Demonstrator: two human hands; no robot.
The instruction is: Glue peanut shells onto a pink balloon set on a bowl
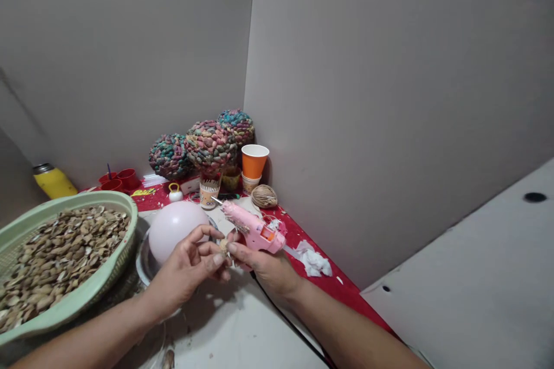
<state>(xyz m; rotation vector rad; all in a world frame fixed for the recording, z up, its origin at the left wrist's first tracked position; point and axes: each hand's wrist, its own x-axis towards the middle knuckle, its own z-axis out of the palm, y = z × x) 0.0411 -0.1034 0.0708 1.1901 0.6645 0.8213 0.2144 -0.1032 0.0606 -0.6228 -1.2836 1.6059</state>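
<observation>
My left hand is closed, its thumb and fingertips pinching a small pale tan piece, apparently a nut shell. My right hand is wrapped round the handle of a pink hot glue gun, its metal nozzle pointing up and to the left. The right thumb also meets the tan piece, so the two hands come together there. Just behind my left hand, a pale pink balloon rests in a metal bowl. Part of the handle and of the piece is hidden by my fingers.
A green basket of nut shells stands at the left. Behind are several colourful shell-covered balls, an orange cup, a twine ball, red cups and a yellow bottle. Crumpled tissue lies right. Grey partitions enclose the table.
</observation>
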